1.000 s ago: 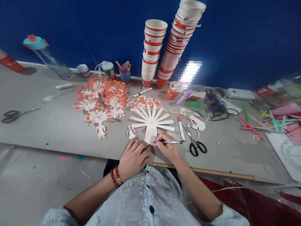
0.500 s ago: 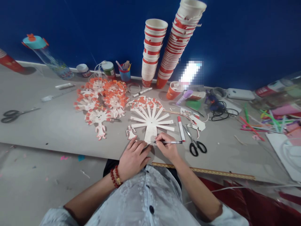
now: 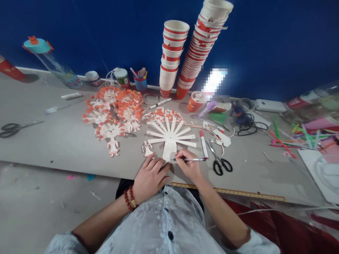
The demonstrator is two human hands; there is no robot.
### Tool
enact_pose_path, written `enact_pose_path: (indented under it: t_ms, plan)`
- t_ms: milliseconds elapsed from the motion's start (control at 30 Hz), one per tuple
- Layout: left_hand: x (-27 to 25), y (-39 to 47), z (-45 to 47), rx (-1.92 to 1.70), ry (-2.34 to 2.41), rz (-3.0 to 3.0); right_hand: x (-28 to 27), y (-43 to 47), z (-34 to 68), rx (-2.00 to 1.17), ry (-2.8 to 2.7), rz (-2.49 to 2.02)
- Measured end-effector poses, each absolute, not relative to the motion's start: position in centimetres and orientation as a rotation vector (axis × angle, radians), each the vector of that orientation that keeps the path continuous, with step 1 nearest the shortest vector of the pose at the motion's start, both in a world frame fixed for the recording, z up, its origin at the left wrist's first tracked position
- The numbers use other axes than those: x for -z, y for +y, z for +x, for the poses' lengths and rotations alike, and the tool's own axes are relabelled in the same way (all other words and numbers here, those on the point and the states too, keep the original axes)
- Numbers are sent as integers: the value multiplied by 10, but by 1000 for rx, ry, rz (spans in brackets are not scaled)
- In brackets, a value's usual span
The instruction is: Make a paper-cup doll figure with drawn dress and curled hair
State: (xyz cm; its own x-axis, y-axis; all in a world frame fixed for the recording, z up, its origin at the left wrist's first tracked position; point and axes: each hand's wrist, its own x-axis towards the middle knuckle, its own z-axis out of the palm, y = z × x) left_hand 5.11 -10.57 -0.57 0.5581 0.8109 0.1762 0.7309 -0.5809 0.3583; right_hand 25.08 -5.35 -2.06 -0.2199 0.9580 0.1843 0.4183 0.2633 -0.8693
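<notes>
A white paper cutout (image 3: 170, 150) lies on the table, its narrow strips fanned out at the far end. My right hand (image 3: 188, 165) pinches a pen (image 3: 194, 159), its tip on the cutout's near tab, where faint drawn lines show. My left hand (image 3: 151, 175) lies flat with fingers stretched, the fingertips at the tab's near left edge. Just beyond those fingers is a small paper dress shape (image 3: 147, 149) with a dark red outline. Farther left, a finished-looking paper figure (image 3: 113, 144) has a drawn face and orange-tipped strips.
Black-handled scissors (image 3: 221, 165) and a red-capped marker (image 3: 203, 144) lie right of my right hand. Tall stacks of paper cups (image 3: 169, 58) stand against the blue wall. Orange paper figures (image 3: 129, 106) pile up at left. More scissors (image 3: 16, 129) rest far left; colored sticks (image 3: 308, 135) lie far right.
Both hands stay in nearly the same place, and the pen tip remains on the paper tab. The view has shifted very slightly.
</notes>
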Motion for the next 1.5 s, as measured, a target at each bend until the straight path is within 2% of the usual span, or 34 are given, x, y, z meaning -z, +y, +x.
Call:
enact_pose_path:
  t_ms: [1033, 1333, 1500]
  plan:
    - [6, -106, 52, -482, 1289, 2552, 25, -54, 252, -887, -1766, -1245]
    - [6, -106, 52, -486, 1284, 2558, 23, -56, 253, -1006, -1585, -1253]
    - [8, -106, 51, -514, 1282, 2575, 25, -58, 255, -946, -1545, -1230]
